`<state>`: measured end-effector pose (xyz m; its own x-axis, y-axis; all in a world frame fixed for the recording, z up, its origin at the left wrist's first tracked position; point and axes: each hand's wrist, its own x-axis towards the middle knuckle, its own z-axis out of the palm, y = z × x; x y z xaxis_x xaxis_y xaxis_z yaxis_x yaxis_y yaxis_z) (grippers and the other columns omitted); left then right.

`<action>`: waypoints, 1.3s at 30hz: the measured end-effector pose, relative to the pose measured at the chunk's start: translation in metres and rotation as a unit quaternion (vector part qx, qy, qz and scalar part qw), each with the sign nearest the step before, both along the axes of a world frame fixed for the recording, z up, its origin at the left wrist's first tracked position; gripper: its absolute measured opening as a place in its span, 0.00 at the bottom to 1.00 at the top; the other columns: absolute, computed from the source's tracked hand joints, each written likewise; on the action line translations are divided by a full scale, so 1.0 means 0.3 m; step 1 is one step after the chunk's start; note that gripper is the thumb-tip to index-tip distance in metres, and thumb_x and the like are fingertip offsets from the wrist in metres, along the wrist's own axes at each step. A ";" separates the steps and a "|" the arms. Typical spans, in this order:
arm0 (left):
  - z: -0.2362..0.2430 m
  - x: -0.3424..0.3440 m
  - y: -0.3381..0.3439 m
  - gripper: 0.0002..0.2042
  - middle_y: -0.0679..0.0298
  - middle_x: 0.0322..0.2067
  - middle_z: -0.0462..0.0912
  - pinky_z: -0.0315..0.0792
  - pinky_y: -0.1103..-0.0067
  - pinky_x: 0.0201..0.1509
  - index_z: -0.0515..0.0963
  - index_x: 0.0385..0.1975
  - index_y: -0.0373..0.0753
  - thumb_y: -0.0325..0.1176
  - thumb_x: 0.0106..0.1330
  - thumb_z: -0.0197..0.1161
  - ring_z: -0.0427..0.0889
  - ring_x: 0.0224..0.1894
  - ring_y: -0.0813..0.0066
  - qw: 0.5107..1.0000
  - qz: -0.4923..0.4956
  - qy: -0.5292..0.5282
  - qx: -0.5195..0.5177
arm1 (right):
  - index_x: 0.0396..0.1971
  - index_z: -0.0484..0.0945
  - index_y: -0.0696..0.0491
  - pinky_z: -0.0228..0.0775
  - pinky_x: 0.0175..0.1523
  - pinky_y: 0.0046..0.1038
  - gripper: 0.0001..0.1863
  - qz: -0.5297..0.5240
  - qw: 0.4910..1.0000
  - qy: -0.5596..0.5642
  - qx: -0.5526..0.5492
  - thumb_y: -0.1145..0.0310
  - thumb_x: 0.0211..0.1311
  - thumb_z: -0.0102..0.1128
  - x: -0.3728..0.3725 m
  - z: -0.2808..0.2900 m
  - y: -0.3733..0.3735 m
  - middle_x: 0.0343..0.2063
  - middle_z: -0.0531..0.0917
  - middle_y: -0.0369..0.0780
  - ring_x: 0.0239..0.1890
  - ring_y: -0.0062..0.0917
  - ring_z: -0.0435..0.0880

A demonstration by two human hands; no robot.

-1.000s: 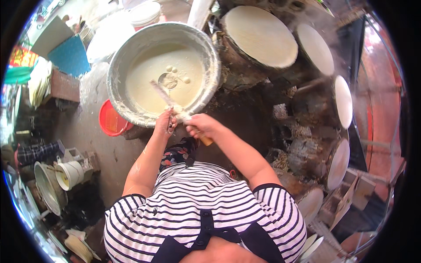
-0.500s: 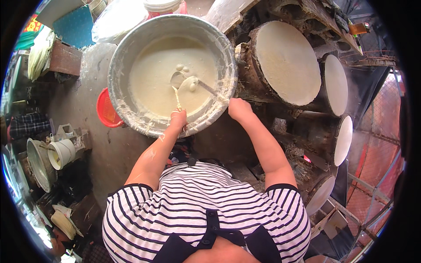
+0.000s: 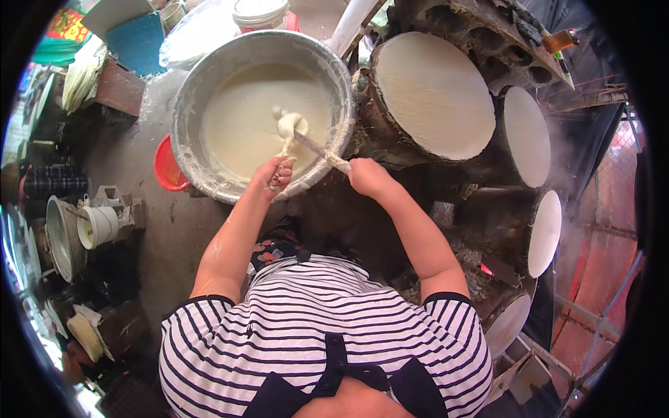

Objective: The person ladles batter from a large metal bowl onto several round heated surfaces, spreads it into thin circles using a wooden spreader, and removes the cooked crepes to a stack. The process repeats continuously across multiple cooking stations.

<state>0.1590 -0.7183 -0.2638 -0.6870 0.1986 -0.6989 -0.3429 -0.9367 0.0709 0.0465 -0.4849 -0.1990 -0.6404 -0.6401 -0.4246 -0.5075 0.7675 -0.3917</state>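
Closely curled, left fingers (image 3: pixel 283 169) around a slick-coated round ladle (image 3: pixel 286 128), right fingers (image 3: pixel 355 175) around a flat, smeared stick (image 3: pixel 316 148).

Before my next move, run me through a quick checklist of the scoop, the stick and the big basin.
1. Left hand closed on the scoop: ok, fingers curled, handle mostly hidden.
2. Right hand gripping the flat stick: ok.
3. Stick touching the scoop: cannot tell; its tip overlaps the scoop in this view, but depth is unclear.
4. Pale mix below the rim of the basin: ok.
5. Basin rim clean: not ok, smeared with pale residue.
6. Red tub clear of both hands: ok, it sits at the basin's left.
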 end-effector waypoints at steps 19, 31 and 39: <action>0.369 0.297 -0.029 0.10 0.68 0.18 0.66 0.54 0.86 0.07 0.65 0.29 0.38 0.37 0.70 0.42 0.60 0.10 0.83 0.990 0.089 0.103 -0.032 | 0.44 0.77 0.45 0.67 0.26 0.31 0.15 0.097 0.880 0.419 -0.204 0.70 0.54 0.56 -0.040 0.273 0.359 0.21 0.71 0.37 0.21 0.31 0.74; 0.530 0.403 -0.037 0.13 0.69 0.14 0.59 0.52 0.84 0.08 0.61 0.25 0.38 0.37 0.71 0.39 0.56 0.09 0.82 0.986 0.074 0.104 0.102 | 0.41 0.76 0.54 0.62 0.18 0.22 0.11 -0.250 0.870 -0.129 -0.405 0.70 0.61 0.49 0.210 0.193 0.305 0.16 0.75 0.36 0.12 0.20 0.71; 0.654 0.506 -0.106 0.14 0.68 0.09 0.60 0.53 0.85 0.07 0.63 0.25 0.38 0.39 0.71 0.38 0.55 0.06 0.80 0.991 0.040 0.118 0.045 | 0.24 0.73 0.54 0.59 0.14 0.18 0.08 -0.211 0.825 -0.472 -0.227 0.69 0.58 0.47 0.182 0.083 0.205 0.14 0.74 0.33 0.11 0.13 0.68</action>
